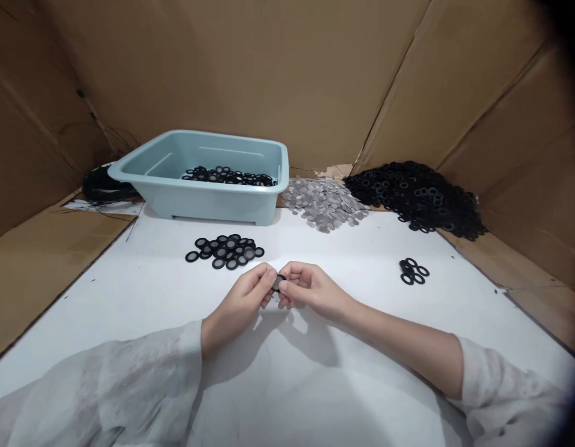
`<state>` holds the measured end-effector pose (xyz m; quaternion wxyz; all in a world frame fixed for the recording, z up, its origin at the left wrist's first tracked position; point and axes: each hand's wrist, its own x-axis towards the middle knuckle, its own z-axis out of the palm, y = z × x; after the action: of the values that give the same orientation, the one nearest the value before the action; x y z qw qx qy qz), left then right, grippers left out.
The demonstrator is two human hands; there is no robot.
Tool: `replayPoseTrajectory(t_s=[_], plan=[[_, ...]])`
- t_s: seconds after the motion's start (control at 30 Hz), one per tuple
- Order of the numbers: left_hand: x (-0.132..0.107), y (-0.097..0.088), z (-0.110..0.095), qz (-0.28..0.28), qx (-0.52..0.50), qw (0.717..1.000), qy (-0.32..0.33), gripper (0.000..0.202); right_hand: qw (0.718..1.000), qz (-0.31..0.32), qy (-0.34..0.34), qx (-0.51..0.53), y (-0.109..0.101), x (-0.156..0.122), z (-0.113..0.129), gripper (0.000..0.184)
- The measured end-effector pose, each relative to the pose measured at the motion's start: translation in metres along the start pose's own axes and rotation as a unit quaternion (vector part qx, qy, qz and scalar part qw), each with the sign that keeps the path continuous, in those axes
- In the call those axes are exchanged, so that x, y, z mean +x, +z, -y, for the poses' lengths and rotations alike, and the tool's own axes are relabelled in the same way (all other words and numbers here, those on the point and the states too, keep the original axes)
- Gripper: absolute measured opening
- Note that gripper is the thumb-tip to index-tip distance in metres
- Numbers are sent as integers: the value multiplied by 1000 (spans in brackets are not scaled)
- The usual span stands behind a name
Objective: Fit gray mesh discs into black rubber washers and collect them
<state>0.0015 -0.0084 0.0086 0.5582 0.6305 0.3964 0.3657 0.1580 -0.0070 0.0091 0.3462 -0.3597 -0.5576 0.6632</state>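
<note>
Black, small and round, a ring [279, 283] sits pinched between the fingertips of both hands just above the middle of the desk [129, 298]; whether a mesh disc is already in it is too small to tell; the left hand [243, 297] grips it with thumb and forefinger from its side, the right hand [306, 287] does the same from the other, so both hands are closed on the ring and touch each other at the fingertips; pale loose sleeves [105, 379] cover both forearms; just beyond the hands, to the left, lies a flat cluster [226, 251] of rings with grey centres; to the right, well apart, lie a few bare rings [413, 271]; farther back stands a light blue tub [203, 177] with dark rings scattered in its bottom; beside it is a heap of grey mesh discs [322, 202], and next to that a large black pile [420, 195] of rings; brown cardboard walls [287, 68] enclose the desk on three sides.
</note>
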Motion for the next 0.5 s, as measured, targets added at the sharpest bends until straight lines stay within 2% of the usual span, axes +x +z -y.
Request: replayPoseTrajectory(t_s=[0.1, 0.23, 0.4, 0.5], plan=[[0, 0, -3, 9, -29, 1000, -5, 32, 1000, -2, -1, -14, -2, 0, 0, 26], [0, 0, -4, 37, -94, 994, -41, 17, 999, 9, 7, -45, -2, 1, 2, 27], [0, 0, -1, -26, -130, 990, -50, 16, 995, 27, 11, -97, 0, 2, 9, 18], [1, 1, -1, -45, -150, 986, -53, 16, 992, 38, 13, -118, -2, 3, 10, 15]])
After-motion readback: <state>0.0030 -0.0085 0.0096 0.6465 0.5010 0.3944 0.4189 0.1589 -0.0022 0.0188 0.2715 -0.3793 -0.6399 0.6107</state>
